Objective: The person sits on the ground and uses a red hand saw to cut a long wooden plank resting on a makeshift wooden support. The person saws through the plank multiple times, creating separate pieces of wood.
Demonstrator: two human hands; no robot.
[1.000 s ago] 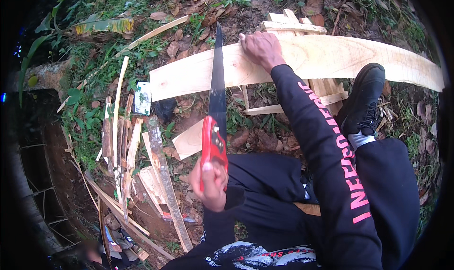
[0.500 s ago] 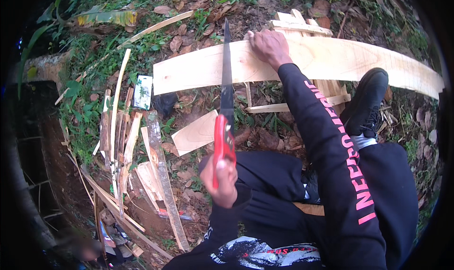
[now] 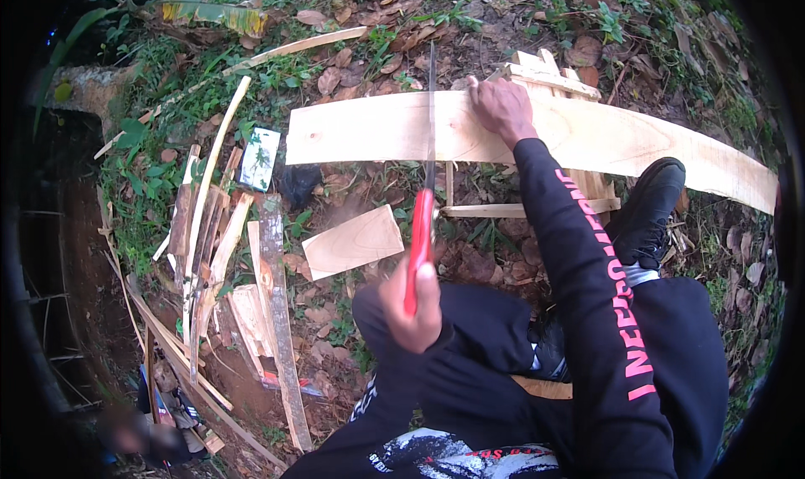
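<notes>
My left hand [image 3: 412, 307] is closed around the red handle of a handsaw [image 3: 422, 227]. Its thin blade points away from me, seen nearly edge-on, and crosses over a long pale wooden board [image 3: 360, 129] left of my right hand. Whether the teeth sit in a cut, I cannot tell. My right hand [image 3: 503, 110] grips the board, fingers bent at its far edge. A slatted wooden frame [image 3: 574, 192] lies beneath the board. My right shoe [image 3: 658, 198] is at the board's near edge. A short sawn piece of board [image 3: 352, 243] rests on the leaves left of the saw handle.
Rough wood strips [image 3: 201, 227] are piled at the left, with a bark-edged plank [image 3: 281, 311] beside them. A white package [image 3: 260, 158] and a dark plastic bag [image 3: 299, 184] lie near the board's left end. Another person [image 3: 159, 420] is at the lower left.
The saw has shifted slightly right relative to the board, and its blade has turned from partly face-on to nearly edge-on. My right hand stays on the board; the whole view has shifted a little.
</notes>
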